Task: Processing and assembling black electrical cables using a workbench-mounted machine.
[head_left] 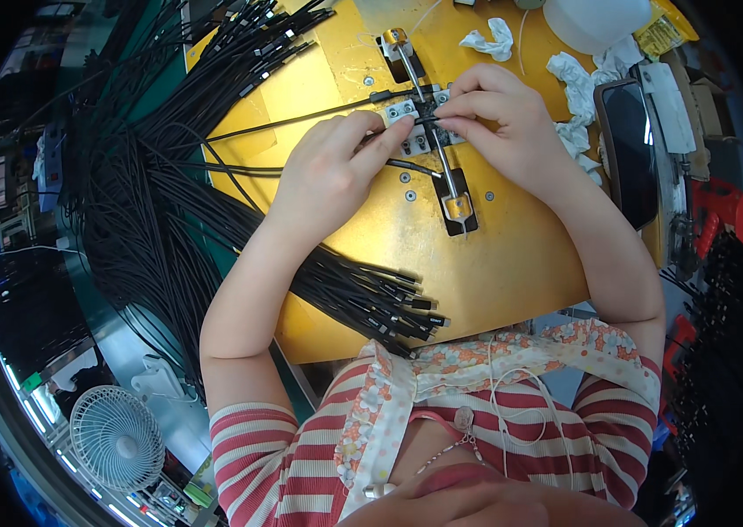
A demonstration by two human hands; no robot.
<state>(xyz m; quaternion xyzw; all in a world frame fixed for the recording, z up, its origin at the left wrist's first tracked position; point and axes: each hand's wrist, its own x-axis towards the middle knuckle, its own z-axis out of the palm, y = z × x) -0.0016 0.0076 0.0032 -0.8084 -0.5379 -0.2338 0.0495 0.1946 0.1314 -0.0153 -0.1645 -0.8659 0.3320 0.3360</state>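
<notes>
My left hand (326, 169) is closed, thumb and forefinger pinched at the small metal clamp block (415, 143) on the golden plate. From the right, my right hand (510, 125) pinches at the same spot. A short dark piece of black cable (427, 120) shows between the two sets of fingertips; its ends are hidden by the fingers. A metal rod (445, 160) with brass-coloured end pieces crosses the block. Another black cable (306, 116) with a thicker end runs in from the left above my left hand. A further cable end (414, 165) lies just below the block.
Large bundles of black cables (147, 220) with metal plugs lie left and at the near edge of the golden plate (512, 263). To the right are crumpled white tissues (572, 92) and a dark-screened device (628, 154). A white fan (119, 437) stands lower left.
</notes>
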